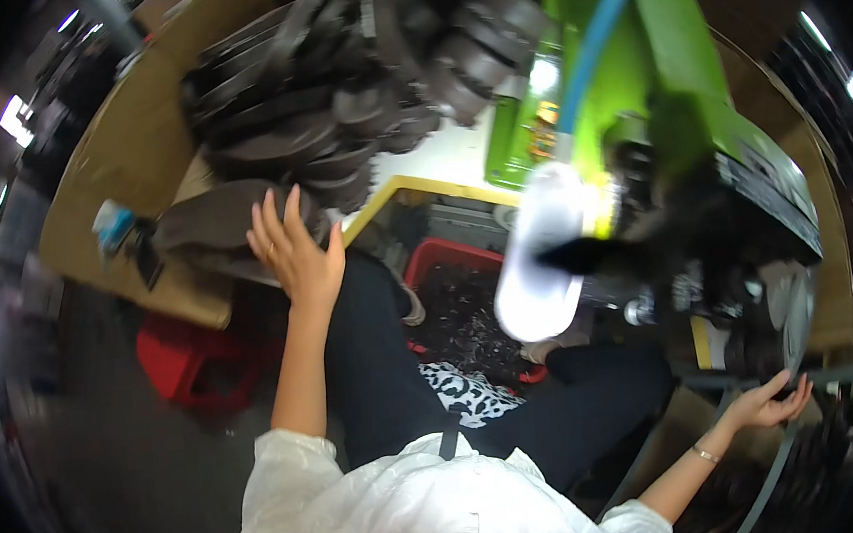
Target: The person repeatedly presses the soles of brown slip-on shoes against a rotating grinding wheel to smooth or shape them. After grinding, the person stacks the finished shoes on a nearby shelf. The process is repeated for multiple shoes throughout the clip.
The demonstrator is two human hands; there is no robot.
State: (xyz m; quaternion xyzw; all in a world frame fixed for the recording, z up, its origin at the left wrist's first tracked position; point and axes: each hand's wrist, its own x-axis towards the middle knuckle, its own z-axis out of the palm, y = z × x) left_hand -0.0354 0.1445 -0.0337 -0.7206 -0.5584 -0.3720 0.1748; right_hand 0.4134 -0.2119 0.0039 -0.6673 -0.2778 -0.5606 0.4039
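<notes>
Motion blur smears the heap of dark grey curved rubber pieces (352,82) on the tan wooden worktop (128,160), the left hand (292,245) hides part of one piece, and the right hand's (770,402) grip blurs near the dark rim.

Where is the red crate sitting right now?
The red crate sits low at the middle of the head view, under the yellow-edged bench, between the person's knees, right of the left hand.

A small panel (542,122) with orange and pale markings is showing on the front of the green machine (671,67), too blurred to read. No packages, signs or screens are showing anywhere else.
</notes>
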